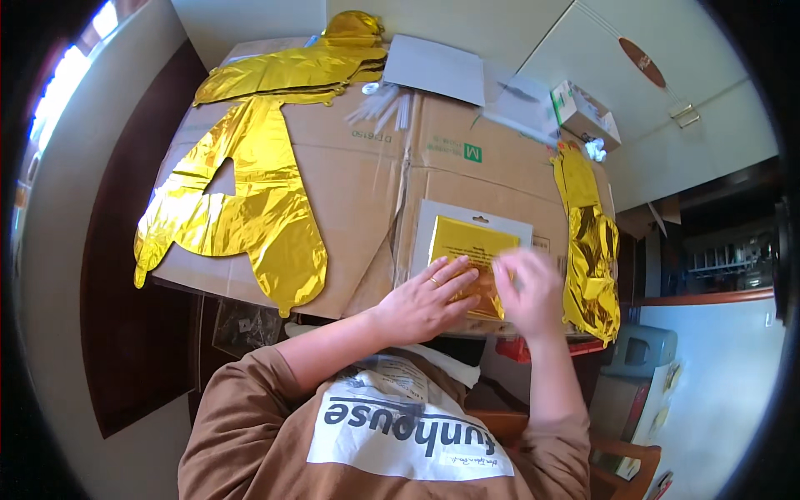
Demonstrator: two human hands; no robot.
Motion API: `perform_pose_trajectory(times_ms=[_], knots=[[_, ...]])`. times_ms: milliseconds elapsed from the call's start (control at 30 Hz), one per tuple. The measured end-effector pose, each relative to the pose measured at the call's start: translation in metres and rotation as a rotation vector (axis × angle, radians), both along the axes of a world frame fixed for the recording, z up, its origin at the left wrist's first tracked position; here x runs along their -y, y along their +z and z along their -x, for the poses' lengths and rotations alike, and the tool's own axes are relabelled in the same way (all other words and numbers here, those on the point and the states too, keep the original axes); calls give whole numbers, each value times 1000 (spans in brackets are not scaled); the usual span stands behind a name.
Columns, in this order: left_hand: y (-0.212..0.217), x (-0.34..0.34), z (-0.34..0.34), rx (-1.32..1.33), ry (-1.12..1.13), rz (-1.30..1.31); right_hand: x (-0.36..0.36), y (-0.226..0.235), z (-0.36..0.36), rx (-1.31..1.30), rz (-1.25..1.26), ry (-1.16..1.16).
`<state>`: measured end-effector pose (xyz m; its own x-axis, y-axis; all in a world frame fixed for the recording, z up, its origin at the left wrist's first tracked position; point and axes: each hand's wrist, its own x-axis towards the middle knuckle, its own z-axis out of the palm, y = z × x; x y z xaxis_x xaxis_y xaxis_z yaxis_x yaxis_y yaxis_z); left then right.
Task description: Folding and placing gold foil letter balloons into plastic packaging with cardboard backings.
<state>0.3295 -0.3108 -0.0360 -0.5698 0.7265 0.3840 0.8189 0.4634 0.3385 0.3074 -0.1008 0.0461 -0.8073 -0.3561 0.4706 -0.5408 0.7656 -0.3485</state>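
Observation:
A folded gold foil balloon (475,250) lies on a white backing card (510,225) with a hanging hole, close to the table's near edge. My left hand (429,300) rests flat on the foil, fingers stretched out, a ring on one of them. Over the right side of the packet, my right hand (532,287) is curled with its fingers drawn together and slightly blurred. Whatever is between those fingers, if anything, is hidden. To the left, a flat gold letter-A foil balloon (271,204) is spread out.
More flat gold foil balloons (283,73) are stacked at the far left, and a folded gold one (590,258) lies along the right edge. Cardboard (358,167) covers the table. Clear straws (383,104), a white card (435,68) and a small box (586,112) lie toward the back.

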Motion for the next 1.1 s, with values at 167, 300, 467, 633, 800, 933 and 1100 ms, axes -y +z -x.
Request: perform_pose_trajectory(times_ms=[167, 300, 467, 633, 800, 933, 1100], knots=[[1, -1, 2, 14, -25, -45, 105, -20, 178, 388, 207, -70], [4, 3, 7, 71, -69, -135, 193, -16, 234, 515, -95, -244], [-7, 4, 4, 56, -96, -204, 211, -40, 241, 449, -239, -298], [0, 1, 6, 20, -74, -155, 175, -35, 225, 639, -173, -301], [6, 3, 4, 0, -30, -160, 119, -24, 186, 553, 5, -195], [6, -3, 2, -29, -66, -163, 147, -33, 204, 492, 32, -250], [-2, 4, -2, 64, -70, -340, 205, -33, 211, 569, -66, -384]])
